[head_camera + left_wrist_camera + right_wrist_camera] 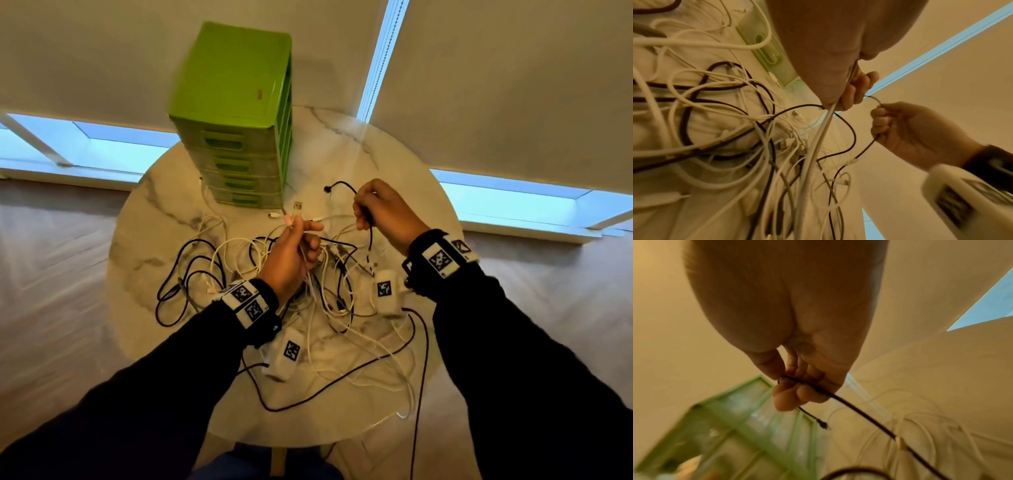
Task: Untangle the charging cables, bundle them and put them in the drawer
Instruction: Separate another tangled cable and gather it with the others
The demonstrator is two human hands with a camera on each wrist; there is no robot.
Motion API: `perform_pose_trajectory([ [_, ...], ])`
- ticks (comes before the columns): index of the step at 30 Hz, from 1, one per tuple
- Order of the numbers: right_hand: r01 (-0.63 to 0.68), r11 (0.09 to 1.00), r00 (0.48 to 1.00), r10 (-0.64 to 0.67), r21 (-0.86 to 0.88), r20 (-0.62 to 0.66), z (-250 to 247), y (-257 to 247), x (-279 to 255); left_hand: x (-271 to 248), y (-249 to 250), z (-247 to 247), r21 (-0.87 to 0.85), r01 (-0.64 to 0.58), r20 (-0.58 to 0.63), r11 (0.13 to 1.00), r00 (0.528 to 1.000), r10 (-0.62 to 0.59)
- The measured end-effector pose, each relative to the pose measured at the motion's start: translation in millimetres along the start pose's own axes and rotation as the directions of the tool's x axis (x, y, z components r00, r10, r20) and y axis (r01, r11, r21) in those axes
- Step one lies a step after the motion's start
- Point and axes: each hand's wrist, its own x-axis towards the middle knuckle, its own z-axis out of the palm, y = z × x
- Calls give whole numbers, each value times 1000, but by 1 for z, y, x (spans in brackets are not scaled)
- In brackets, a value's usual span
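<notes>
A tangle of white and black charging cables (329,301) lies on the round marble table (144,240). My left hand (298,243) is raised over the pile and grips a white cable (818,146) whose USB plug (298,206) sticks up past the fingers. My right hand (380,212) holds a thin black cable (859,412) in a fist, with its short plug end (329,188) curving out to the left. The green drawer tower (239,113) stands at the table's far side with all its drawers closed.
Loose cable loops spread left (185,274) and toward the front edge (342,383) of the table. Wrist cameras (387,291) hang below both wrists. Window blinds and the floor surround the small table.
</notes>
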Motion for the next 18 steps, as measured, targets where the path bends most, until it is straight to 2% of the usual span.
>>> perform_pose_trajectory([
  [2,67,997,996,-64,-46,61,11,-5,-35,3,3,5,-50,-1,-38,999,999,-1],
  [5,222,936,970,-182,-274,162,31,16,-83,3,10,11,-147,31,-33,989,999,-36],
  [8,242,894,959,-161,-378,233,45,33,-106,-2,12,14,-144,62,20,988,998,-59],
  [10,252,891,952,-158,-378,261,52,34,-115,-11,10,17,-82,63,87,995,995,-56],
  [14,245,922,964,-198,-301,178,68,23,-123,-27,13,20,132,-17,114,991,994,2],
  [18,265,943,962,-274,-201,-17,72,10,-133,-33,19,15,138,-38,59,990,998,30],
])
